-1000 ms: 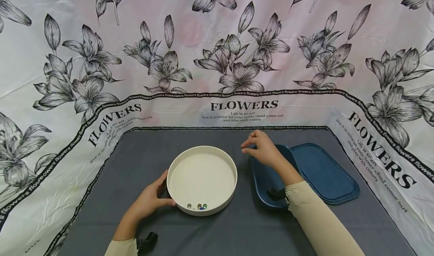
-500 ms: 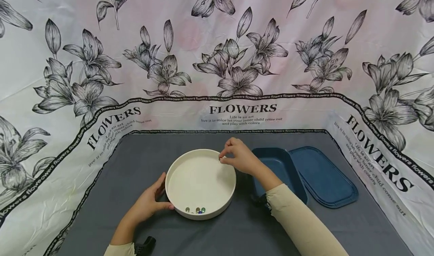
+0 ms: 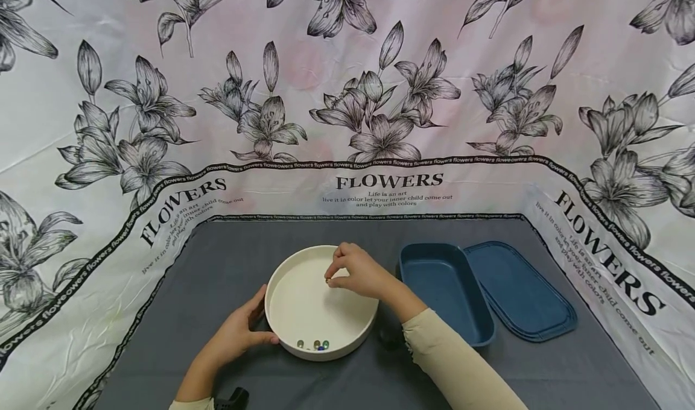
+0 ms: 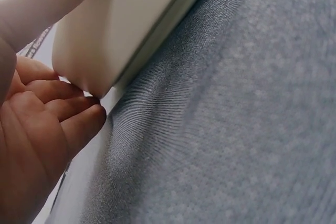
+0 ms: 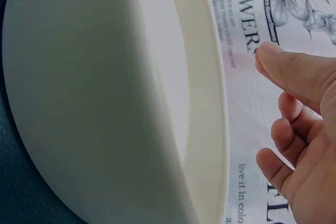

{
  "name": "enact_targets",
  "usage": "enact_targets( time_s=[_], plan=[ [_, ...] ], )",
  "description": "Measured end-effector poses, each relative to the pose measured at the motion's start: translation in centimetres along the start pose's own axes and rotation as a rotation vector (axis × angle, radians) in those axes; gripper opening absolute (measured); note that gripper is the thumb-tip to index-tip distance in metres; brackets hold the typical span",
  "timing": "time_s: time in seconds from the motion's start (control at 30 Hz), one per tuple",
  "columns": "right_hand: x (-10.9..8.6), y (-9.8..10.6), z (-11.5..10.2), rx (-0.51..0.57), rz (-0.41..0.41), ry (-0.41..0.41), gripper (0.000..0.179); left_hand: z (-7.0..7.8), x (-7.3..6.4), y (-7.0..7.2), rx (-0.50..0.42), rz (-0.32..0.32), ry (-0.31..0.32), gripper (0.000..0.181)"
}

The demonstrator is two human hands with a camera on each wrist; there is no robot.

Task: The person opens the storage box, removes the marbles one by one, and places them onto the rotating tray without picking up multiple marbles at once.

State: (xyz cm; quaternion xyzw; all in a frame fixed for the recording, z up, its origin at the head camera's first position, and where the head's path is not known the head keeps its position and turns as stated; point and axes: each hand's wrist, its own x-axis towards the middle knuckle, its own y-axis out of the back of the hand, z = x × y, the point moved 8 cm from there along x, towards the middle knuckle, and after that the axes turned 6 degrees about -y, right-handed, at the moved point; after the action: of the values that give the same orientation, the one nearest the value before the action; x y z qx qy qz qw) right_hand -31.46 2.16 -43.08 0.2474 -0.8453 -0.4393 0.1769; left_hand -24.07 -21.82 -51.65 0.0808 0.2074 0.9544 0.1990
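A shallow round cream tray [image 3: 301, 301] sits on the grey cloth, with several glass marbles [image 3: 317, 344] gathered at its near edge. My left hand [image 3: 236, 331] holds the tray's left side, thumb at the near rim; in the left wrist view its fingertips [image 4: 97, 109] reach the lower edge of the tray wall [image 4: 86, 51]. Over the tray's right half is my right hand [image 3: 358, 271], pinching a small dark marble [image 3: 328, 281] between thumb and forefinger. That marble is hidden in the right wrist view, where the thumb [image 5: 294, 69] shows above the curled other fingers.
A deep blue rectangular container [image 3: 445, 289] stands right of the tray, close to my right forearm. Its flat blue lid [image 3: 523, 295] lies beyond it to the right. A floral curtain [image 3: 380, 96] hangs behind the grey cloth [image 3: 217, 265].
My right hand has moved left from above the blue container to over the tray, carrying the pinched marble. My left hand keeps its hold on the tray.
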Motion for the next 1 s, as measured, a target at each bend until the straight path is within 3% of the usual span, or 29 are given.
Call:
enact_targets(
  time_s=[0.23, 0.63, 0.77, 1.0],
  plan=[
    [0.8, -0.9, -0.7, -0.061, -0.029, 0.047, 0.01, 0.2, 0.5, 0.7, 0.036, 0.035, -0.013, 0.127],
    [0.4, -2.0, -1.0, -0.142, -0.084, 0.102, 0.016, 1.0, 1.0, 0.8, 0.07, 0.011, -0.056, 0.125],
    [-0.1, -0.6, -1.2, -0.172, -0.035, 0.135, 0.017, 1.0, 1.1, 0.9, 0.067, 0.014, -0.039, 0.125],
    [-1.4, 3.5, -0.5, -0.169, 0.073, 0.158, 0.019, 1.0, 1.1, 1.4, 0.056, 0.032, -0.039, 0.123]
  ],
)
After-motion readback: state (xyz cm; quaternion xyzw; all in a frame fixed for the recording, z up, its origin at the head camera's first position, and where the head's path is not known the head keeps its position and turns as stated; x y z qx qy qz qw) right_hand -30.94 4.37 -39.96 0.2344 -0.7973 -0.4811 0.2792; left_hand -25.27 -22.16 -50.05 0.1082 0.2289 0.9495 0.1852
